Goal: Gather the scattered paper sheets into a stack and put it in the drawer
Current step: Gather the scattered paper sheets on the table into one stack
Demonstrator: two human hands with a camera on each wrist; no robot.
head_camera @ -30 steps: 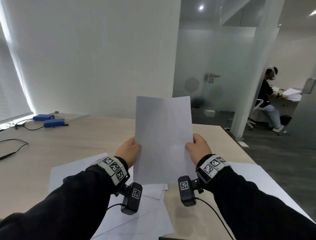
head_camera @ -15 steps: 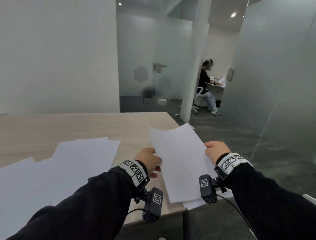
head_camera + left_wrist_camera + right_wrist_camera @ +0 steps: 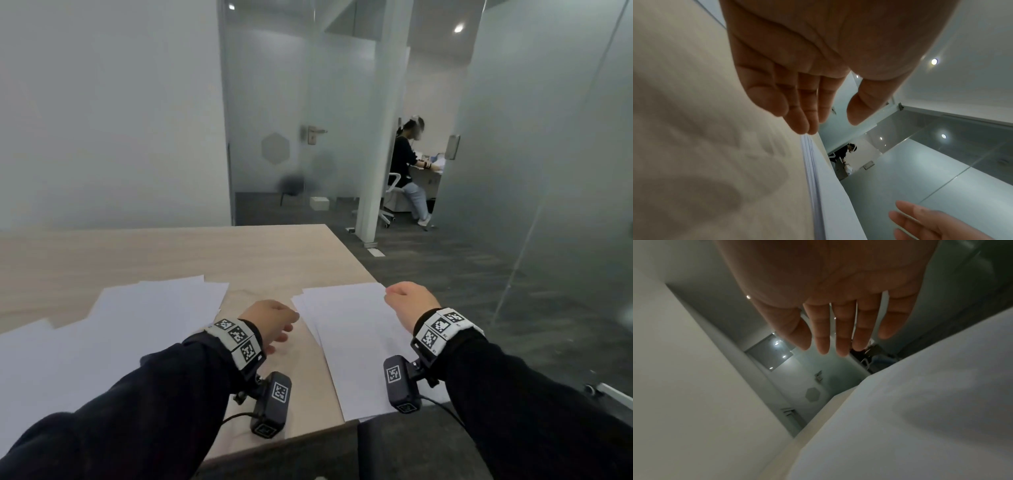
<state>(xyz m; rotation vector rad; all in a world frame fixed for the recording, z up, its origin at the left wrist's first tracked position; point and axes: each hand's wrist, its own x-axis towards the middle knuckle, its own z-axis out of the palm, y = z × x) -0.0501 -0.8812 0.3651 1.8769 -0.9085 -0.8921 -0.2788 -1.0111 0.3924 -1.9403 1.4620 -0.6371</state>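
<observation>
A small stack of white paper sheets (image 3: 356, 346) lies flat on the desk's near right corner, overhanging the edge a little. My left hand (image 3: 274, 322) hovers just left of it with straight fingers, holding nothing. In the left wrist view, the left fingertips (image 3: 803, 128) sit at the stack's side edge (image 3: 812, 170); I cannot tell whether they touch. My right hand (image 3: 409, 301) is at the stack's far right corner, and its fingers (image 3: 842, 331) spread straight above the paper (image 3: 920, 418). More loose sheets (image 3: 144, 322) lie spread to the left. No drawer is in view.
The wooden desk (image 3: 205, 260) ends just right of the stack, with dark floor beyond. A glass partition (image 3: 548, 171) stands to the right. Far off, a person (image 3: 407, 164) sits at another desk behind a white pillar (image 3: 380, 137).
The sheets I held upright in both hands have come down flat onto the desk's right corner. Both hands have let go and opened, and my view has turned right.
</observation>
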